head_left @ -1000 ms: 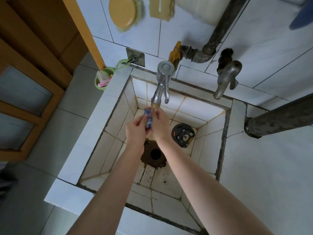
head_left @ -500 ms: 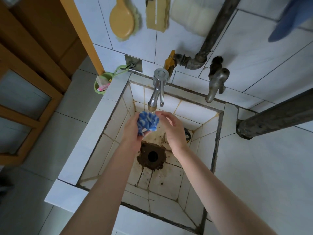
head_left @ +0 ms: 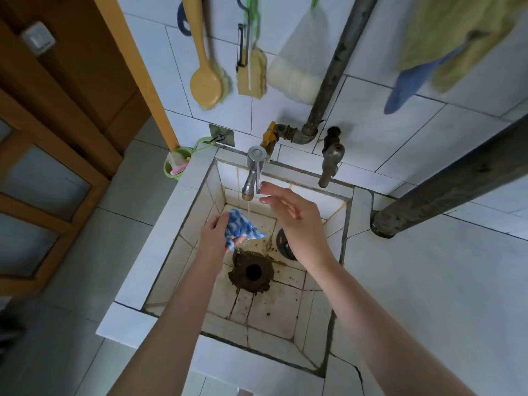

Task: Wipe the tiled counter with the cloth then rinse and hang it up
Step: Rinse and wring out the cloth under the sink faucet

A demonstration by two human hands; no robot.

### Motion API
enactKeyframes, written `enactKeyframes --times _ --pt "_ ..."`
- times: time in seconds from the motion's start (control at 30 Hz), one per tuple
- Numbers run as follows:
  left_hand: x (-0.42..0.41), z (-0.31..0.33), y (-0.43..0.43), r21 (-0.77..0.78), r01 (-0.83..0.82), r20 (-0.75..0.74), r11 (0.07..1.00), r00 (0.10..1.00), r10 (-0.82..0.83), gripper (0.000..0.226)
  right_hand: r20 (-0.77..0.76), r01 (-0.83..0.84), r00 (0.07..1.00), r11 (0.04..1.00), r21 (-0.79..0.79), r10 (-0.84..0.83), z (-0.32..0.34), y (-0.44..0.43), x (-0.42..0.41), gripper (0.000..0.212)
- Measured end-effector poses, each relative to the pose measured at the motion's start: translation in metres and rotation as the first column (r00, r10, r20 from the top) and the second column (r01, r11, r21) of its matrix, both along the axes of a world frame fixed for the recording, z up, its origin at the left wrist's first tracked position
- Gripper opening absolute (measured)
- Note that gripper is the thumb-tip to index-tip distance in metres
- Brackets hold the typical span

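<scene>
White tile runs everywhere we look: up the wall, across the counter (head_left: 428, 295) on our right, and down into the stained sink (head_left: 170, 224) below us. We are at the rinsing step. Our left hand (head_left: 213, 238) has its fingers curled round the bunched blue-and-white cloth (head_left: 240, 228) and holds it over the basin, just beside the thin stream of water (head_left: 249, 210) that falls from the chrome tap (head_left: 255, 172). Our right hand (head_left: 297, 221) is relaxed and holds nothing. Its fingers are extended toward the tap lever, though we cannot tell whether the fingertips touch it.

What worries us is the dark, crusted drain (head_left: 253, 271) directly under the cloth. A wet, one-handed grip could let the cloth slide out, and it would land in that grime. The stream also seems to catch only the cloth's right edge (the bulk sits to the left of it), so we judge that a careless turn of the lever could either cut the rinse short or send a splash over the rim.

The cloth's long axis runs from upper left, where it is tucked against our fingers, down to the lower right. Its loose corner points right, toward our other wrist.
</scene>
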State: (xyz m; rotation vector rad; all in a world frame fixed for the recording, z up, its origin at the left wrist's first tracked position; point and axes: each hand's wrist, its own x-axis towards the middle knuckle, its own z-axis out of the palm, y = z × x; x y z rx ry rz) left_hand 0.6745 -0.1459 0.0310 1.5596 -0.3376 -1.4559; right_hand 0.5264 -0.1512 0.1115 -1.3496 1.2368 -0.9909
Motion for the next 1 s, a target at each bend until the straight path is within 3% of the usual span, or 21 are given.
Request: enactKeyframes --times 0.13,0.33,0.53,0.63,0.77,0.83,0.93,1.0 --pt "0.002 0.011 0.007 0.008 0.04 0.03 0.999 0.999 -0.041 0.03 -0.07 -0.016 0.997 1.0 0.012 0.017 0.013 0.002 0.006 0.025" --pt "0.009 0.015 0.014 0.032 0.063 0.038 0.998 0.997 -0.064 0.033 -0.338 -0.065 0.941 0.993 -0.1 0.028 0.025 -0.001 0.01 0.024" --pt "0.013 0.016 0.024 0.053 0.053 0.046 0.997 0.997 -0.055 0.015 -0.51 -0.232 0.85 0.963 -0.139 0.131 0.027 -0.009 0.019 0.029" --pt "0.021 0.021 0.025 0.065 0.055 -0.038 0.996 0.998 -0.053 0.02 -0.498 -0.24 0.854 0.963 -0.124 0.149 0.027 -0.013 0.019 0.03" --pt "0.019 0.026 0.027 0.038 0.058 -0.021 0.998 0.998 -0.057 0.017 -0.446 -0.203 0.88 0.978 -0.037 0.166 0.026 -0.018 0.016 0.028" --pt "0.018 0.029 0.03 0.026 0.07 0.037 0.997 0.997 -0.071 0.017 -0.372 -0.169 0.912 0.985 0.039 0.171 0.024 -0.014 0.01 0.028" --pt "0.017 0.032 0.029 0.021 0.063 -0.035 0.998 0.997 -0.062 0.017 -0.335 -0.188 0.909 0.962 0.196 0.246 0.008 0.01 0.003 0.03" --pt "0.012 0.035 0.03 0.034 0.076 0.002 0.997 0.997 -0.076 0.018 -0.269 -0.195 0.924 0.939 0.284 0.273 -0.005 0.026 0.006 0.03"
